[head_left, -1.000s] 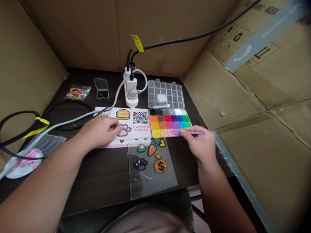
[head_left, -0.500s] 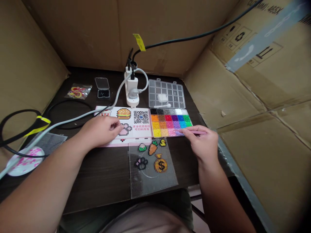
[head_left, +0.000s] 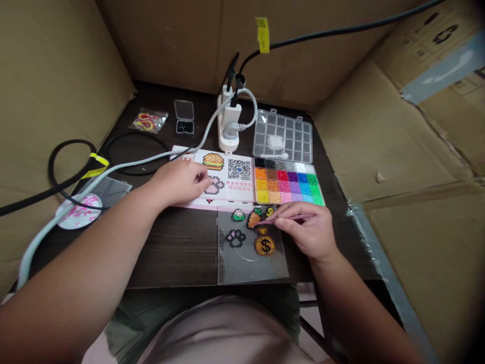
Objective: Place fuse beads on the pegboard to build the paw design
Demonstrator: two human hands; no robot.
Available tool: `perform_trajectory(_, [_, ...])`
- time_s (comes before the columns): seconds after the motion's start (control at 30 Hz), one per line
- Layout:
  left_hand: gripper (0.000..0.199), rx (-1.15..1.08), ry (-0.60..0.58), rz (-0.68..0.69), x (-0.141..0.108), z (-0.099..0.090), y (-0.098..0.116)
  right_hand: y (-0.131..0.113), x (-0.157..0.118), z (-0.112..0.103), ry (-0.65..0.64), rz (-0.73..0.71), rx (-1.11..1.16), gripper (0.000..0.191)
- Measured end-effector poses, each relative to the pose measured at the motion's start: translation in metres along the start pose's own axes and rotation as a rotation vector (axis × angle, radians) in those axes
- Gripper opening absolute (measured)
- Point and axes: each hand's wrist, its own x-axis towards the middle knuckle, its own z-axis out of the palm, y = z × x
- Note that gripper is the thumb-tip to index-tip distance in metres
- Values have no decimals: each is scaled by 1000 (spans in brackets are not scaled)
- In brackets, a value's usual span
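My left hand (head_left: 181, 183) rests on a printed pattern sheet (head_left: 238, 194), fingers curled beside the picture of a pink paw; nothing shows in them. In my right hand (head_left: 312, 230) is a pair of pink tweezers (head_left: 282, 219), pinched between thumb and fingers. Their tip points left over the clear pegboard (head_left: 252, 270), close to a bead carrot (head_left: 253, 218). A black-outlined bead paw (head_left: 235, 238) with a few pink beads lies left of the tip. A money bag (head_left: 264, 245), a small duck (head_left: 270, 212) and a green-and-white piece (head_left: 238, 215) share the board.
Behind my right hand stands a sectioned box of coloured beads (head_left: 288, 184), its clear lid (head_left: 299, 134) folded back. A power strip (head_left: 228, 144) with cables is at the back. Leftward are a small black-bead box (head_left: 185, 127), a ring packet (head_left: 148, 121) and a white dish (head_left: 78, 215).
My right hand has carried the tweezers left from the bead box to above the pegboard. My left hand stays by the paw picture. The whole view has shifted.
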Motion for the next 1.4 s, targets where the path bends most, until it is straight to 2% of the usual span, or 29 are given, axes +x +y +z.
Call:
perform_trajectory(0.13, [35,-11,15,9,0,2,-1,-4,1,14,-162,-41,53,26])
perform_trajectory(0.47, [35,-9,9,0,0,1,0,0,3,23,-249,-45,32,24])
perform_trajectory(0.97, [37,-15,15,-27,0,1,1,2,4,22,-279,-4,-20,26])
perform_trajectory(1.4, [38,-13,12,-22,-1,1,1,2,4,23,-277,-65,34,11])
